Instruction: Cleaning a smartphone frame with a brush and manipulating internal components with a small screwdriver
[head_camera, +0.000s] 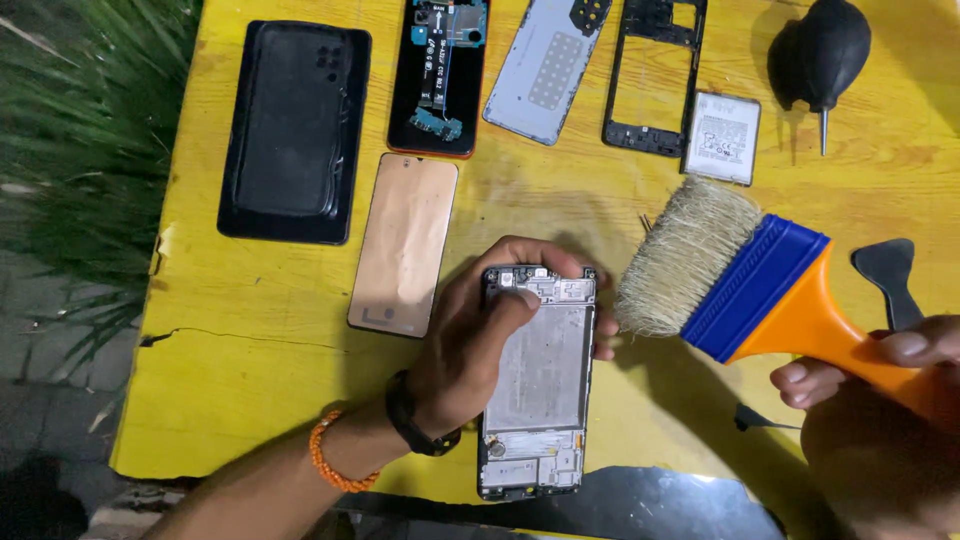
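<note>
Left hand (470, 350) is gripping the phone frame (538, 385) on the surface (250, 300); right hand (880, 400) is clasping the brush (740, 285) — stiff bristles risk snagging exposed connectors.

Opened phone frame (538, 385) lengthwise on yellow table; orange-handled blue-ferruled brush (745, 290) alongside.

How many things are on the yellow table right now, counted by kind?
Phone bodies and frames: 3
Covers and panels: 3
Battery: 1
Brush: 1
Air blower: 1
Pry tool: 1
Total: 10
</note>
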